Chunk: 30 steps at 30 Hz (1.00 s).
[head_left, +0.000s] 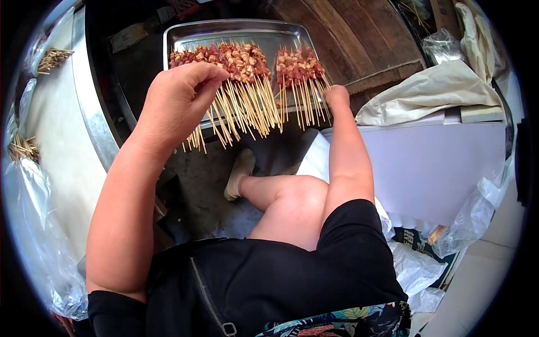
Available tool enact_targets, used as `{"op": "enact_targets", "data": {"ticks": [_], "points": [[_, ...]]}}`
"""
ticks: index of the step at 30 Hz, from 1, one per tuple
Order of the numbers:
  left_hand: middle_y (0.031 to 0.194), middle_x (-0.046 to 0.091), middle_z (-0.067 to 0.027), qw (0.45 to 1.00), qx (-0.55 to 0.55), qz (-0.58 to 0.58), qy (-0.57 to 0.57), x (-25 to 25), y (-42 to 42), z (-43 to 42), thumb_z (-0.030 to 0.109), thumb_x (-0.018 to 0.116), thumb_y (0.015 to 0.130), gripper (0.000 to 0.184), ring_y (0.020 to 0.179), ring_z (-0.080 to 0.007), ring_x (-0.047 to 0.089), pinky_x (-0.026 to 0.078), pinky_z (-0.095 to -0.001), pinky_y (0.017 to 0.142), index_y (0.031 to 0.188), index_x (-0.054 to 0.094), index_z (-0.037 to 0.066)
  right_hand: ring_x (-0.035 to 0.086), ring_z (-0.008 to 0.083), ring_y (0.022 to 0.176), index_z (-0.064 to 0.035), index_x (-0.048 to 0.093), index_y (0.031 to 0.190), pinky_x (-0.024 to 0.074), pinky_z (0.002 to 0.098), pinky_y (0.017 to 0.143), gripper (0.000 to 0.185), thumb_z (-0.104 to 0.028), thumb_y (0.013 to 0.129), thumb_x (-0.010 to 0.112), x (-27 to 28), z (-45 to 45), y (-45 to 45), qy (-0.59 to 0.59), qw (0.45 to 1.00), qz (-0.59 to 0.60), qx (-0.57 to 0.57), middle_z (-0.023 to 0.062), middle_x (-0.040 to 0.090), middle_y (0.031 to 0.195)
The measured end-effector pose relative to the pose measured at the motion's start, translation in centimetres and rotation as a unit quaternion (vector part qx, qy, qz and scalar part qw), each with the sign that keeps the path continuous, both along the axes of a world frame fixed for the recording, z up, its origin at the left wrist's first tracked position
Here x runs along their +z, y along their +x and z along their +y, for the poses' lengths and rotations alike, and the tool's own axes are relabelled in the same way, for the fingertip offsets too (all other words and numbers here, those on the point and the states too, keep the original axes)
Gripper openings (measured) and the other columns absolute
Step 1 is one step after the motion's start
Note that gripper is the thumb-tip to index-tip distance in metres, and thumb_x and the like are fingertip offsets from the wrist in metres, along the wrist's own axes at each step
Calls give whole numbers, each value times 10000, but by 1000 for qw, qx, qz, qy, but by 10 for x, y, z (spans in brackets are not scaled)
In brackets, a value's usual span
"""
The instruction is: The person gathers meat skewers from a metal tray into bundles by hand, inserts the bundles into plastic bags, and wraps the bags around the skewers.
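Note:
A rectangular metal tray (pixel 236 26) holds rows of raw meat skewers (pixel 238 60), their bare wooden sticks hanging over the near edge. A gap splits them into a wider group on the left and a smaller group of skewers (pixel 300 66) on the right. My left hand (pixel 182 92) is above the left group, thumb and fingers pinched together; whatever may be between the fingertips is hidden. At the tray's right side my right hand (pixel 338 96) is closed on the stick of the outermost skewer, its fingers partly hidden.
A brown wooden board (pixel 359 42) lies right of the tray, with a cream cloth (pixel 429 92) on its near side. Below stands a white box-like surface (pixel 432 163). Along the left runs a metal-edged counter (pixel 73 129) with plastic bags (pixel 39 236) and bundled sticks (pixel 23 149).

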<state>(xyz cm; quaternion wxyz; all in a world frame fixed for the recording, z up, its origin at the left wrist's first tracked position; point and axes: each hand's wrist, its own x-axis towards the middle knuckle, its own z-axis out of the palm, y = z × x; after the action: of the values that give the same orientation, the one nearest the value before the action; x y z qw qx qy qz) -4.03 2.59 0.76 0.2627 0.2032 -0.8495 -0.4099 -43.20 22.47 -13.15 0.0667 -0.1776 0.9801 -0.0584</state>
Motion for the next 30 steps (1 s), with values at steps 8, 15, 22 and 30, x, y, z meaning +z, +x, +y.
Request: {"op": "enact_targets", "data": {"ticks": [8, 15, 22, 30], "points": [[828, 679, -95, 1000, -6, 1, -15, 1, 1, -1, 57, 618, 847, 128, 770, -135, 642, 501, -255, 685, 952, 662, 1, 634, 354, 850, 8, 675, 852, 474, 415, 771, 372, -353, 773, 628, -3, 3, -17, -3, 999, 4, 44, 226, 654, 878], [837, 679, -110, 1000, -7, 4, -19, 0, 1, 0, 55, 625, 836, 132, 778, -156, 653, 503, -262, 694, 952, 658, 1, 615, 214, 662, 38, 667, 835, 468, 349, 637, 313, -268, 772, 690, -35, 11, -48, -113, 991, -66, 32, 135, 662, 759], [839, 681, -100, 1000, 1, -5, -10, -1, 1, -1, 59, 629, 837, 133, 783, -147, 650, 501, -257, 695, 955, 659, 4, 571, 176, 612, 63, 642, 812, 442, 347, 573, 255, -155, 713, 731, -27, 2, -36, -90, 988, -120, 25, 103, 630, 708], [838, 679, -82, 1000, 2, -8, -15, 1, 1, 1, 63, 622, 847, 128, 785, -127, 639, 505, -254, 697, 956, 662, 12, 560, 233, 512, 19, 643, 756, 426, 393, 491, 255, -232, 727, 678, -7, -6, -16, -157, 959, -232, -34, 127, 595, 619]]}}
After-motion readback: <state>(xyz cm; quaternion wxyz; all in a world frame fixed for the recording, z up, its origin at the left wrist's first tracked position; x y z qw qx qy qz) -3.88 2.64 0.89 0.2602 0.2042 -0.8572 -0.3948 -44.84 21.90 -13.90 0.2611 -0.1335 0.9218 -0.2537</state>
